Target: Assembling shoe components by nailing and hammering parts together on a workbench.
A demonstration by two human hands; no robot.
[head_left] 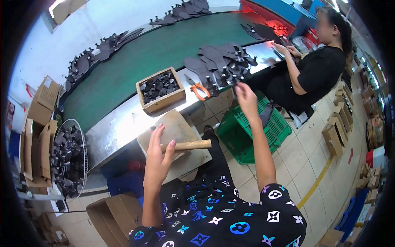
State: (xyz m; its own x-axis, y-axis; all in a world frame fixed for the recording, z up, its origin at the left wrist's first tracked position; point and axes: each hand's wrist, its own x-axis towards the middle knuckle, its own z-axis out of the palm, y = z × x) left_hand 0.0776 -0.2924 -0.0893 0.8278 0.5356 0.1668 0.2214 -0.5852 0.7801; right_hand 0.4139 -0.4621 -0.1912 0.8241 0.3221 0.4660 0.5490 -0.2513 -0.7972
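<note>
Two bare hands at work, each differently set. Left hand [158, 154] half spread, fingers straight and pointing upward, thumb hooked over a wooden handle [187, 145]; handle lay crosswise, its far end jutting right past the edge of a worn wooden work block [181, 127]. Head of the tool hidden behind the palm. Right hand [246, 98] raised and reaching forward, fingers loosely curled, fingertips close together near a pile of dark sole-shaped pieces with straps [220, 66]; could not tell whether anything was pinched between them. Just left of that pile, orange-handled pliers [198, 89] on the steel table edge [119, 123]. Further left, a shallow wooden box [160, 89] filled with small black parts. Behind, a green conveyor belt [156, 53] with more dark pieces along its far rim. Below the right forearm, a green plastic crate [247, 136] on the tiled floor. Far left, a wire basket [68, 158] of black pieces beside cardboard boxes [39, 136]. Upper right, another person [317, 70] in black seated at the belt.
</note>
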